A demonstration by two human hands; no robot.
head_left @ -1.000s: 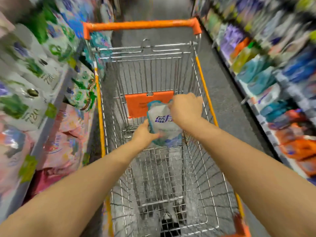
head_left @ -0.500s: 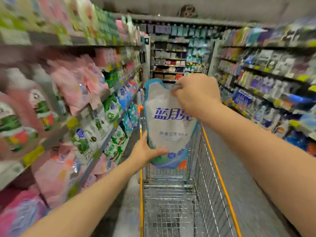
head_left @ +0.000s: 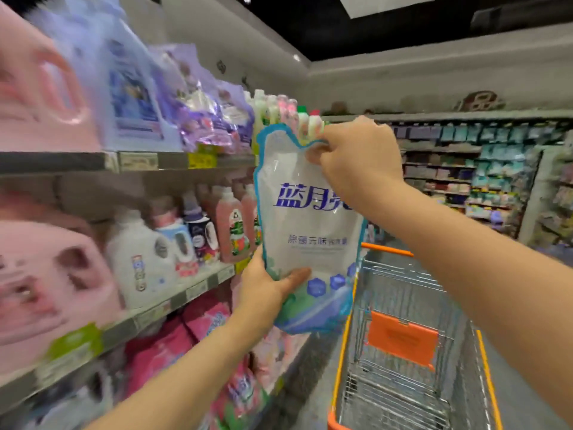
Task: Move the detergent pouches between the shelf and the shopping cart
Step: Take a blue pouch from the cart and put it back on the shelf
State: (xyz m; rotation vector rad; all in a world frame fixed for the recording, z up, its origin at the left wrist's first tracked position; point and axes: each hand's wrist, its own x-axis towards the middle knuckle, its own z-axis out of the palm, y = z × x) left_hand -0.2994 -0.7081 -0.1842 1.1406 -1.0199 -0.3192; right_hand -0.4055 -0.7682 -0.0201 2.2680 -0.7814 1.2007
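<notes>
Pouch had come up out of the cart w/in the last sec and was held upright, above & left of the cart, near the shelf on the cart's left. Right hand pinched its top edge. Left hand gripped the bottom, thumb across the front. Prob. a cart-to-shelf return, approx halfway, not yet placed.

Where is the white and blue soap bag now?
In the head view, the detergent pouch is mid-frame in the air, right hand pinching its top, left hand gripping its bottom, shelf to its left, shopping cart lower right.
</notes>
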